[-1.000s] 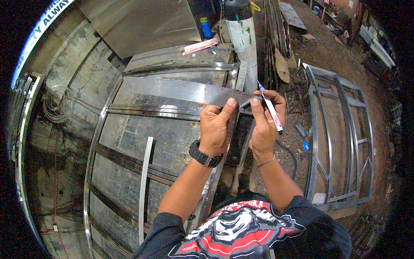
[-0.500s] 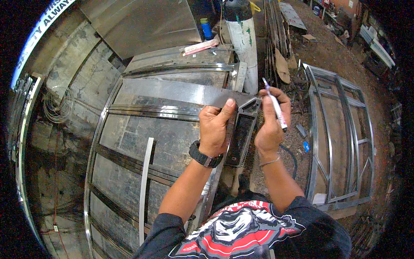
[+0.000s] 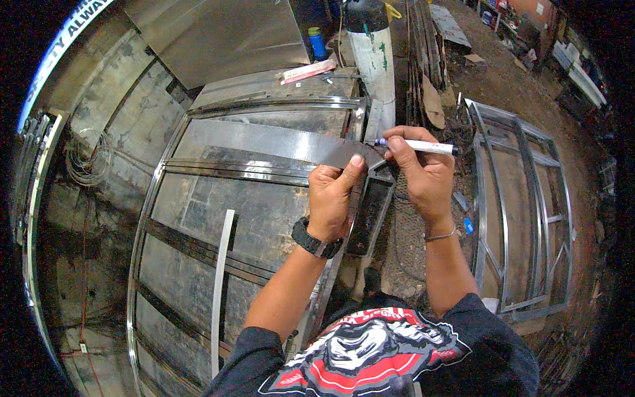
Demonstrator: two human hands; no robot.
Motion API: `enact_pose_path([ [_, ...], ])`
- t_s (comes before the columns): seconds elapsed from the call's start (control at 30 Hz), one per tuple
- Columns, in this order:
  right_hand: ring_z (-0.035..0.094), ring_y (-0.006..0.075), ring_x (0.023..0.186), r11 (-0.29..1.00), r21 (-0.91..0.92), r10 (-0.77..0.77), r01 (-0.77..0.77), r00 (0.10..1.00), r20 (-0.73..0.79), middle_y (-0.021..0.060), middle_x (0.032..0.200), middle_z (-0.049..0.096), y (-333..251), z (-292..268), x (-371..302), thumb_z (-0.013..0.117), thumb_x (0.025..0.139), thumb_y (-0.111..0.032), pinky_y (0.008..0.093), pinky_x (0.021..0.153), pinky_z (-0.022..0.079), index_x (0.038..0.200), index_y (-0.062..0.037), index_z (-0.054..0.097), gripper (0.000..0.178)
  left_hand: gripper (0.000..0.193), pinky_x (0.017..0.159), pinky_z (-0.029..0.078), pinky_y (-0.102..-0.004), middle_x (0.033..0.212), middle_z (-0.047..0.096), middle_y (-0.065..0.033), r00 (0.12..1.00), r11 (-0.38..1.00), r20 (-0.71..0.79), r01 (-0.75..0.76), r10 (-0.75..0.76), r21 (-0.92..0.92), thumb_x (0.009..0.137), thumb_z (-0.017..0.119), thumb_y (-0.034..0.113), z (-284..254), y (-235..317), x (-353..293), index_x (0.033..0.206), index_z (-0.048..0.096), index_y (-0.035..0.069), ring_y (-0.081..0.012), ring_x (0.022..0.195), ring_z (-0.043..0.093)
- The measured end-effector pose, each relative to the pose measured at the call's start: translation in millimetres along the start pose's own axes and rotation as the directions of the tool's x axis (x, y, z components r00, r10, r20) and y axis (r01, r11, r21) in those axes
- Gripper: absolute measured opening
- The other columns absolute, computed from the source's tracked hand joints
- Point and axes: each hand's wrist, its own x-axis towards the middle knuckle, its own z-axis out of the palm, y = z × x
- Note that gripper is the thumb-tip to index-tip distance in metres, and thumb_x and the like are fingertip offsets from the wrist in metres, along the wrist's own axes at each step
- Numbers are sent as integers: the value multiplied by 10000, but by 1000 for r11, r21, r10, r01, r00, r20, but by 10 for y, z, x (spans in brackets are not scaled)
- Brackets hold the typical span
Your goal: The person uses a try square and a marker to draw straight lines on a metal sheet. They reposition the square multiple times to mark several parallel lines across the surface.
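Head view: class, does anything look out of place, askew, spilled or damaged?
Mildly. A small bright-blue object lies loose on the gravelly ground, like litter. The tall white cylinder bears patchy green marks, perhaps worn paint. The long flat grey metal strip in the left hand shows no obvious damage; I see no spill.

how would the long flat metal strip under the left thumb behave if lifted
The metal strip looks long and thin, so it may flex if lifted by one end. Its smooth, shiny face could be slippery; being flat, it seems unlikely to roll.
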Motion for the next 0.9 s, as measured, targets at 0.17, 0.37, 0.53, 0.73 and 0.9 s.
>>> enact_pose_path([
  [0.17, 635, 81, 842, 998, -42, 46, -45, 999, 30, 13, 919, 724, -43, -3, 15, 705, 991, -172, 242, 764, 512, 1029, -18, 741, 163, 354, 463, 339, -241, 643, 624, 35, 1000, 1000, -2, -1, 1, 11, 969, 753, 242, 13, 9, -18, 670, 657, 79, -44, 499, 484],
  [0.37, 630, 84, 846, 996, -85, 20, -21, 1000, -18, 16, 918, 724, -66, -56, -59, 697, 992, -163, 243, 765, 503, 1007, -23, 741, 148, 342, 464, 351, -247, 647, 630, 33, 999, 1000, -52, -4, 5, 24, 973, 747, 242, 43, 12, -4, 685, 663, 78, -49, 502, 490],
  [0.53, 628, 119, 855, 999, 31, -17, 23, 983, -182, 48, 1005, 710, 48, -213, -155, 693, 1007, -196, 262, 775, 516, 1158, -22, 677, 231, 315, 495, 392, -243, 683, 657, 23, 1000, 999, -23, -16, 17, 37, 974, 745, 236, -36, -2, -7, 713, 676, 73, -54, 535, 535],
  [0.73, 568, 105, 994, 989, 146, 59, -11, 943, -328, 40, 1166, 622, 332, 175, -334, 748, 968, -192, 246, 871, 487, 1246, -45, 579, 357, 193, 569, 434, -238, 788, 689, 21, 998, 999, 41, 37, -37, -9, 967, 752, 216, 50, -66, 21, 872, 720, 51, -57, 641, 574],
  [0.9, 572, 102, 948, 968, 240, 22, 79, 919, -394, 32, 1088, 618, 316, 302, -252, 736, 966, -124, 243, 863, 480, 1195, -44, 556, 302, 193, 619, 449, -232, 856, 707, 13, 986, 989, 93, 140, -135, -51, 943, 777, 225, -62, -13, 85, 999, 734, 46, -57, 708, 595],
])
